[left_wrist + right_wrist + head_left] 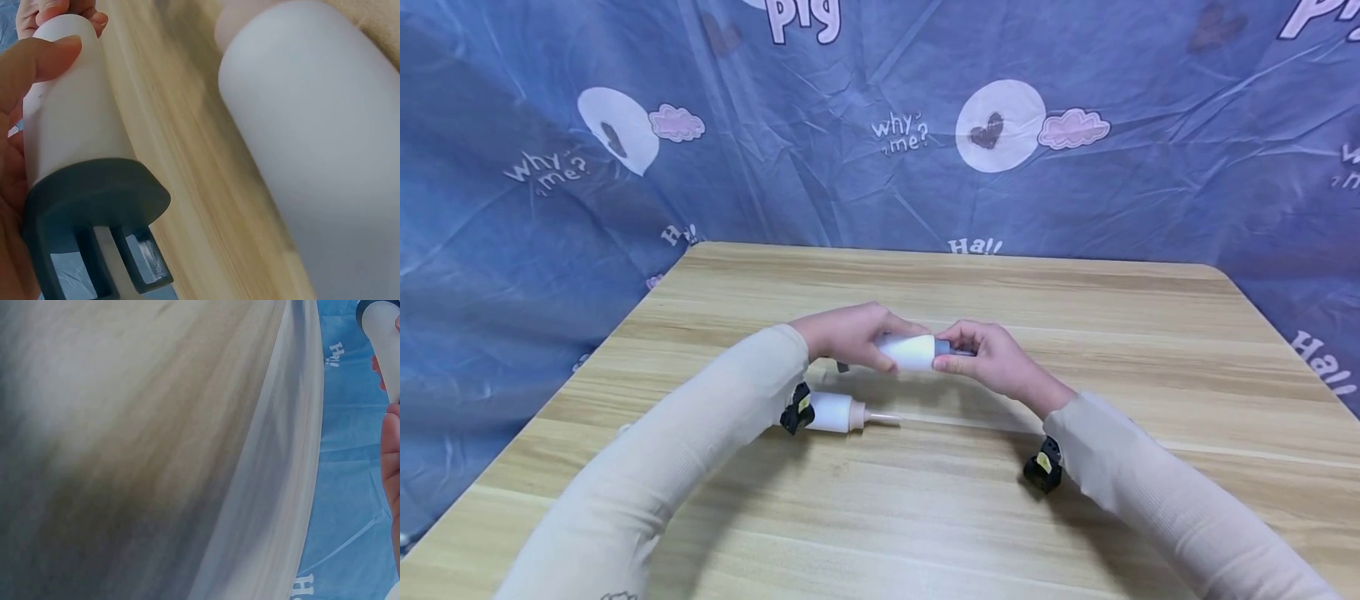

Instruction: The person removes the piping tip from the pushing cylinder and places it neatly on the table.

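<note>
My left hand (855, 332) grips the body of a white cylindrical bottle (913, 352), held level above the table. At its right end, my right hand (992, 357) pinches near the grey collar (942, 347), from which a thin stem points right. The left wrist view shows the bottle's dark slotted base (100, 200), with the left thumb lying along the white body. A second white bottle (831, 412), with a pinkish collar and thin clear spout (882, 418), lies on the table below the left wrist. The left sleeve hides part of it.
Both bottles are over a wood-grain table (970, 517). A blue printed cloth (850, 183) hangs behind it and along its sides. Small black cameras are strapped to the left wrist (797, 408) and the right wrist (1043, 467).
</note>
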The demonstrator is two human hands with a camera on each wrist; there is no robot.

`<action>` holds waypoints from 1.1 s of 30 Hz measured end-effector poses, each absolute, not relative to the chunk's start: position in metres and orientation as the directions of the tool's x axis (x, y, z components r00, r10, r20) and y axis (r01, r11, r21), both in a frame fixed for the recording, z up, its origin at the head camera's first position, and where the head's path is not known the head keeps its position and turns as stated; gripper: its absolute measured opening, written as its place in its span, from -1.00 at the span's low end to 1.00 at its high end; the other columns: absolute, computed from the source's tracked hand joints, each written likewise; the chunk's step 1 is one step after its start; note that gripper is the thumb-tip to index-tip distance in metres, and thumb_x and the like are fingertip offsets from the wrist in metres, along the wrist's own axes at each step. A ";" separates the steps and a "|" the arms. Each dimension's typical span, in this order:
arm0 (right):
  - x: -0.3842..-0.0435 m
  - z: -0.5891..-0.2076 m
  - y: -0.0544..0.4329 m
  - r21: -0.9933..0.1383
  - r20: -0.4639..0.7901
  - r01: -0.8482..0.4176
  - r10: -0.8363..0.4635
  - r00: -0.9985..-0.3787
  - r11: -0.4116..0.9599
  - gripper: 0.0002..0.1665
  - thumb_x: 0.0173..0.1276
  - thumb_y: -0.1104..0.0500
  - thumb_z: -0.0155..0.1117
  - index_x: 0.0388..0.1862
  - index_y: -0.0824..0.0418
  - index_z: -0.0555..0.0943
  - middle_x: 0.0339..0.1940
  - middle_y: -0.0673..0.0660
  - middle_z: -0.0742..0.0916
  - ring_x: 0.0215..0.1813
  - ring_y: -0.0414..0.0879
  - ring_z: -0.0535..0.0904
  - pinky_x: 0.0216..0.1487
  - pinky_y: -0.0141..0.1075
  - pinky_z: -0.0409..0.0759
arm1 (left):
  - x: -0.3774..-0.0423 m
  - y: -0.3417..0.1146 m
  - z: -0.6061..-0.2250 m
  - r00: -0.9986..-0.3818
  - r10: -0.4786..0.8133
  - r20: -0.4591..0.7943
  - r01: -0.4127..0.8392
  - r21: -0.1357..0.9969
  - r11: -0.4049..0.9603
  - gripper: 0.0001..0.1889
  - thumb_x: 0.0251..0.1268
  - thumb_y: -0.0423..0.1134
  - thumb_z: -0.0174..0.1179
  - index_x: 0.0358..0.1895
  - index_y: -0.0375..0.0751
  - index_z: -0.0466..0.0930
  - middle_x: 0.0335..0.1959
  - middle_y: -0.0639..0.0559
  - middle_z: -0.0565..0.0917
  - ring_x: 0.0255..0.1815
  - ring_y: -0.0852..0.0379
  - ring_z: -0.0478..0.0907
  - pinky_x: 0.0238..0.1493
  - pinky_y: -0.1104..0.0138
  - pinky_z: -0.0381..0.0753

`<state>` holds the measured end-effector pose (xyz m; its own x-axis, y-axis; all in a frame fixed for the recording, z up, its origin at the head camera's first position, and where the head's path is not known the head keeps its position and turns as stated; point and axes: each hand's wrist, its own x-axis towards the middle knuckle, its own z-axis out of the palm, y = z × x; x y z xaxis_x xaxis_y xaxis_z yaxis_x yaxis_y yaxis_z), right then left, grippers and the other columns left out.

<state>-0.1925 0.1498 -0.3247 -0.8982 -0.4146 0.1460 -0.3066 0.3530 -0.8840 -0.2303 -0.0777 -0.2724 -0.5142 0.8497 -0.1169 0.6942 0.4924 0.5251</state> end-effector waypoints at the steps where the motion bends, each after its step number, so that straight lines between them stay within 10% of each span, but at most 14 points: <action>1: -0.192 -0.324 0.150 -0.881 0.146 -0.309 -0.417 -0.897 0.357 -0.67 0.12 0.23 0.38 -0.14 0.35 0.60 -0.34 0.15 0.69 -0.32 -0.19 0.58 -0.31 -0.38 0.57 | -0.231 -0.078 -0.273 -0.513 0.850 -0.118 0.688 0.536 0.490 -0.35 -0.01 -0.31 0.30 0.28 -0.07 0.39 -0.01 0.02 0.64 -0.28 0.21 0.55 -0.19 0.42 0.55; 33: -0.182 -0.321 0.148 -0.779 0.254 -0.497 -0.533 -0.807 0.381 -0.77 0.20 0.24 0.30 -0.19 0.32 0.55 -0.40 0.11 0.68 -0.40 -0.16 0.55 -0.42 -0.36 0.56 | -0.243 -0.080 -0.278 -0.432 0.889 -0.153 0.491 0.787 0.374 -0.41 -0.11 -0.40 0.32 0.16 -0.17 0.52 -0.21 0.04 0.72 -0.40 0.20 0.57 -0.33 0.33 0.59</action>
